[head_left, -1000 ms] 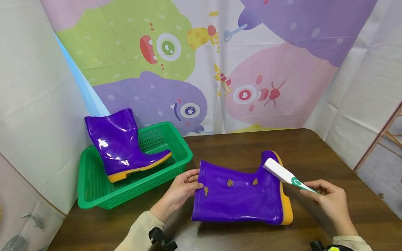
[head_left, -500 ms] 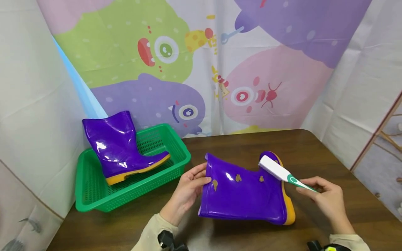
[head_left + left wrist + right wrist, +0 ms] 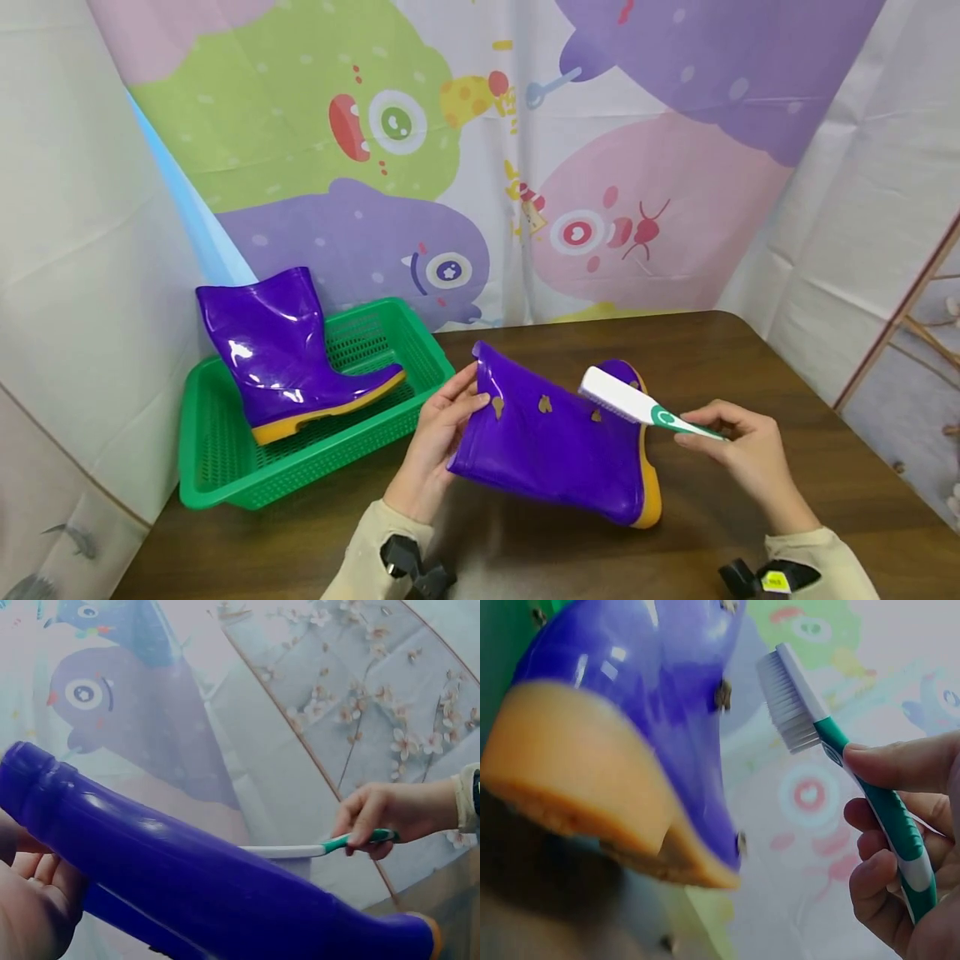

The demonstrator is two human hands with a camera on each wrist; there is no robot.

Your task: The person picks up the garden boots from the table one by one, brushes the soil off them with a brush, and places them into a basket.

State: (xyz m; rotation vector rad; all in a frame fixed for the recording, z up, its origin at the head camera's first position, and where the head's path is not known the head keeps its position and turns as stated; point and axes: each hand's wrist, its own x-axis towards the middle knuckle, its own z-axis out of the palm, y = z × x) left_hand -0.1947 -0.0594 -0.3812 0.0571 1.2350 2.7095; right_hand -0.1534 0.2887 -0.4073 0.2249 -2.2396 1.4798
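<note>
A purple rain boot (image 3: 555, 450) with a yellow sole lies tilted on its side, its shaft lifted off the table. Several brown mud spots (image 3: 545, 404) dot the side of its shaft. My left hand (image 3: 438, 437) grips the shaft's top rim, thumb on the outside and the other fingers partly hidden behind it. In my right hand (image 3: 742, 454) is a white and green brush (image 3: 622, 398), pinched by its handle. The right wrist view shows the brush's bristles (image 3: 787, 697) apart from the boot, facing its mud-spotted side.
At the left stands a green plastic basket (image 3: 315, 467) with a second purple boot (image 3: 277, 350) upright in it. The brown table (image 3: 712, 350) runs back to a cartoon-printed curtain (image 3: 517, 275). White cloth walls flank both sides.
My left hand has raised the boot's shaft, tilting it, and the boot has moved left over the last half second. My right hand has moved left with the brush, toward the shaft.
</note>
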